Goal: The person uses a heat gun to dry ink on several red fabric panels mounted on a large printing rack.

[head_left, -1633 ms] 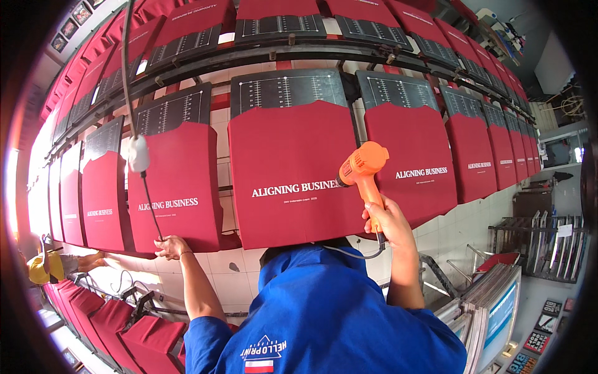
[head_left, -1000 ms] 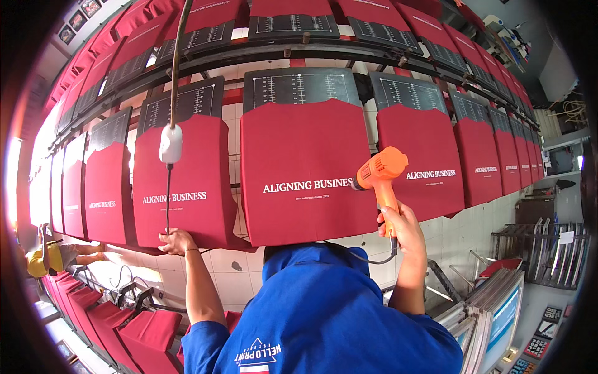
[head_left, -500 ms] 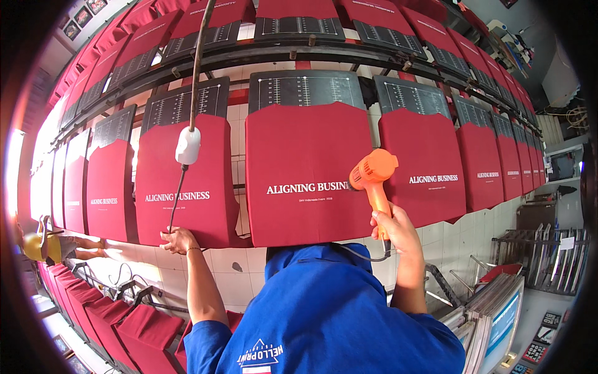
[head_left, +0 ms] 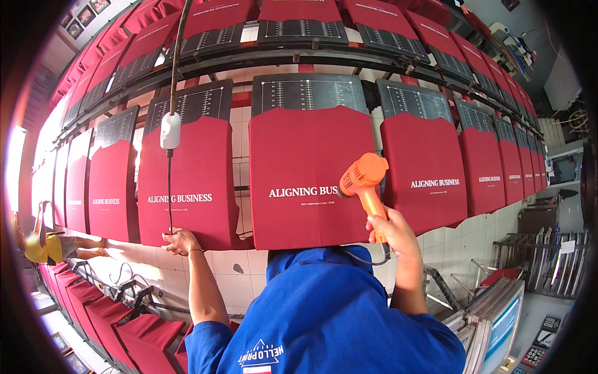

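Note:
My right hand (head_left: 397, 232) grips the handle of an orange heat gun (head_left: 364, 176). Its nozzle is over the white print of the dark red shirt (head_left: 308, 149) stretched on the middle board, covering part of the lettering. A black power cord (head_left: 170, 193) drops from a white socket connector (head_left: 170, 131) into the closed fingers of my left hand (head_left: 181, 242). That hand is at the lower edge of another dark red shirt (head_left: 212, 156), left of the middle one. Above each shirt, a black board (head_left: 305, 92) with white ruler marks shows.
More boards with red shirts line both sides, and a second row lies beyond a dark metal rail (head_left: 280, 55). Behind me are draped red shirts (head_left: 149, 330), stacked framed screens (head_left: 489, 327) and a metal rack (head_left: 551, 265). Another person in yellow (head_left: 45, 247) is at far left.
The hanging cable and white connector have swung left. The heat gun has shifted slightly left and down across the middle shirt's print. My left hand keeps its place.

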Demonstrator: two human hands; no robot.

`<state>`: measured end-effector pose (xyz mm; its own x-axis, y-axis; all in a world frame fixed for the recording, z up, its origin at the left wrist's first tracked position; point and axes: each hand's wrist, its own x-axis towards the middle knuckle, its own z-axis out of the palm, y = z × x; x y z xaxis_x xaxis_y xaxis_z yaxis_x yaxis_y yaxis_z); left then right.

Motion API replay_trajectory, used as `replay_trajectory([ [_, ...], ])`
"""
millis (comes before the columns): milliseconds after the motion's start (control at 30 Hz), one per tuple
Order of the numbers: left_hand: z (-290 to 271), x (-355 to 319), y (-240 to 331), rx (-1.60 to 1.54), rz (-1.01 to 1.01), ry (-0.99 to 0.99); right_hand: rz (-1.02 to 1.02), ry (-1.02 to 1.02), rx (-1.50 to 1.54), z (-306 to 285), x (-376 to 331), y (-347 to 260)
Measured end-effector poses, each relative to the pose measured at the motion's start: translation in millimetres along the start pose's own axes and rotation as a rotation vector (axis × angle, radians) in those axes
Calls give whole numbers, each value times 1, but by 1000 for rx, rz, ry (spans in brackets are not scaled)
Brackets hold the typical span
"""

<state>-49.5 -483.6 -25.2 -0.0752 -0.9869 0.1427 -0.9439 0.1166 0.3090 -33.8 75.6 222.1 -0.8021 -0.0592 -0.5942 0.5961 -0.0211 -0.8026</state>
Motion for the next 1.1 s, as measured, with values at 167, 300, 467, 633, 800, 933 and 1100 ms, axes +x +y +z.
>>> replay_trajectory([
  [167,-6,-8,7,-18,-7,-15,-40,45,-18,8,1,3],
  [300,-2,0,-2,-6,8,9,-5,-24,39,3,-1,-7],
  [467,-4,-5,4,-13,-1,-8,4,-39,7,12,3,-3],
  [633,1,-1,1,-19,10,13,-32,-29,-18,24,6,-3],
  [800,-15,-13,12,-44,-10,-14,-1,-79,-2,21,9,-8],
  [933,-18,-12,10,-9,-19,-35,-1,-111,-16,29,11,-7],
  [1100,-17,-15,10,-70,-7,-22,-50,-136,-5,39,14,-4],
])
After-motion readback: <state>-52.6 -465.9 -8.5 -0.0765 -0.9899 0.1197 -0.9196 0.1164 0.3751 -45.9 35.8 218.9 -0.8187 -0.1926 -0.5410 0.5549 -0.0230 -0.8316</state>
